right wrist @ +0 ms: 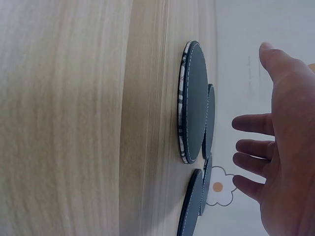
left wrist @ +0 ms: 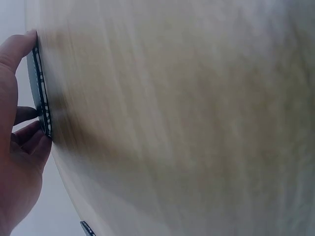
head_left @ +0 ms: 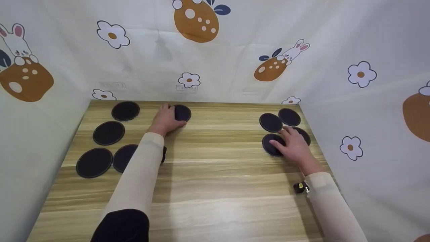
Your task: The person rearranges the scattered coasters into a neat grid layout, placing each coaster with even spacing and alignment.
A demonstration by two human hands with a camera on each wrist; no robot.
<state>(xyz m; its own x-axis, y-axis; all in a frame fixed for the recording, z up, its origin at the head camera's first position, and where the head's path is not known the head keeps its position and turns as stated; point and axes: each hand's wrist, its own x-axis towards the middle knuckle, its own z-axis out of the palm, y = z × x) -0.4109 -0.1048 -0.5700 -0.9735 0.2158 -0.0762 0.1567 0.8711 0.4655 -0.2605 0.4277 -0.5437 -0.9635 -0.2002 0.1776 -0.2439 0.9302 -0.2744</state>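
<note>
At the back of the table, my left hand (head_left: 165, 119) grips a round black coaster (head_left: 183, 113) by its rim. In the left wrist view, thumb and fingertips of that hand (left wrist: 19, 147) meet opposite ends of the coaster's edge (left wrist: 41, 91), which shows a patterned side. My right hand (head_left: 295, 145) hovers with spread fingers over a right-side group of coasters, nearest the front-left coaster (head_left: 271, 148). The right wrist view shows this hand (right wrist: 290, 142) apart from the stitched coaster (right wrist: 198, 103) below it. Its palm partly covers another coaster (head_left: 304, 136) in the head view.
Two more coasters, one at the group's left (head_left: 270, 122) and one at its back (head_left: 289, 117), lie on the right. Several coasters (head_left: 109, 133) lie along the left, one (head_left: 123, 157) partly behind the left sleeve. Printed cloth (head_left: 228, 67) encloses the wooden table (head_left: 215, 174).
</note>
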